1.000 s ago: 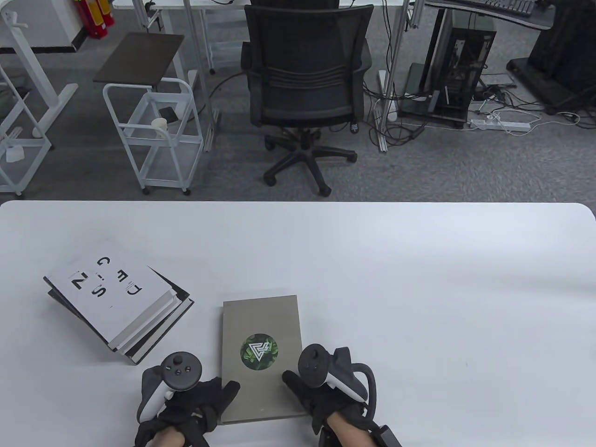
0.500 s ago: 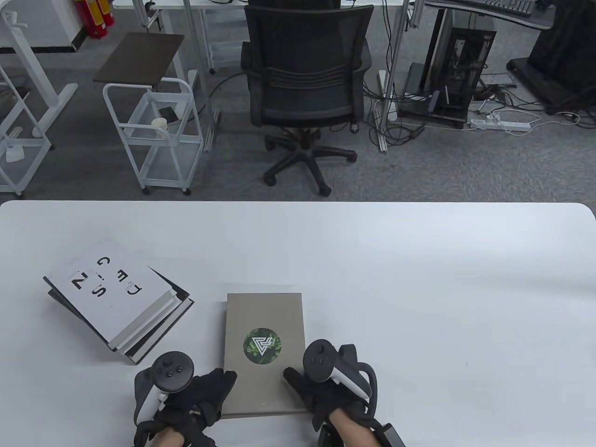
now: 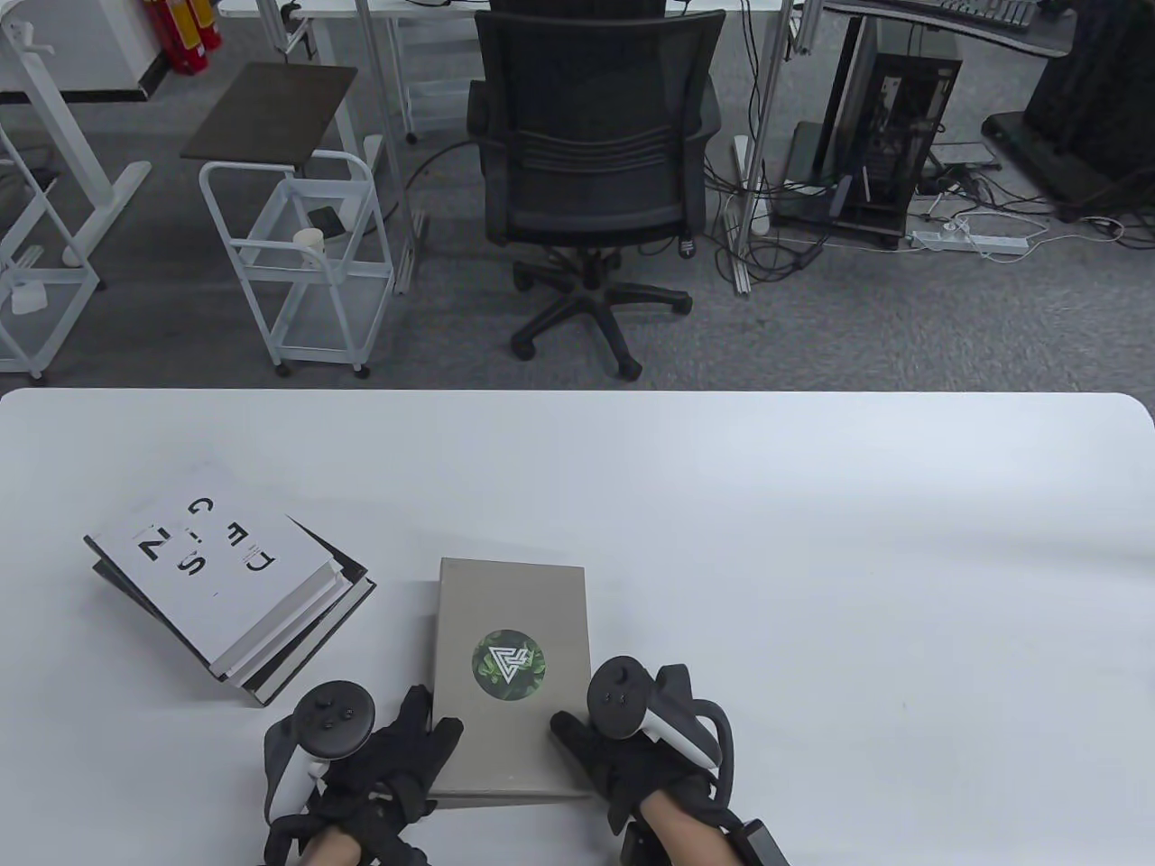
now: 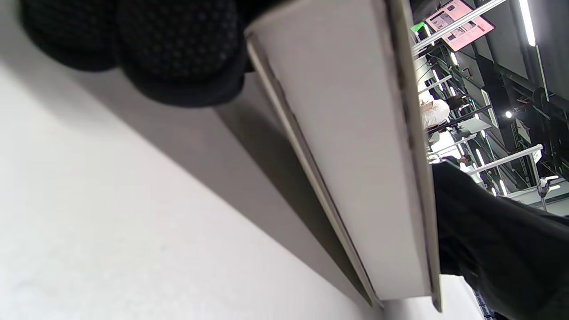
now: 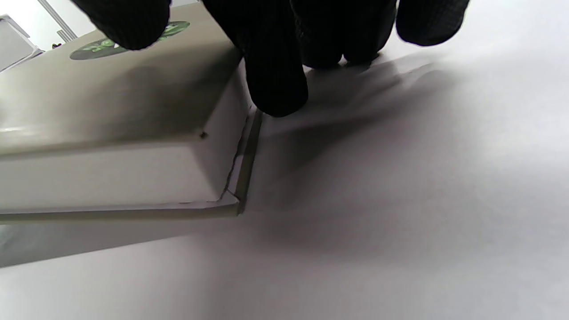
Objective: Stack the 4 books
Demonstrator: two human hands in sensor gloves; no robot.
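A grey book (image 3: 510, 613) with a round green emblem lies lengthwise at the near middle of the white table (image 3: 812, 541). My left hand (image 3: 424, 740) grips its near left edge, thumb on the cover. My right hand (image 3: 586, 749) grips its near right edge, thumb on top. In the left wrist view the book's page edge (image 4: 355, 155) stands clear of the table, with my fingers (image 4: 178, 49) beside it. The right wrist view shows its near corner (image 5: 111, 111) raised over its shadow, my fingers (image 5: 275, 66) at its side. A skewed stack of books (image 3: 217, 568) with a white lettered cover lies to the left.
The stack's near right corner is about a hand's width from the grey book's left edge. A black office chair (image 3: 591, 162) and a white wire cart (image 3: 298, 253) stand on the floor beyond the table's far edge.
Both hands have closed on the grey book's near end. The book has shifted slightly away and its near end has risen off the table. The stack has not moved.
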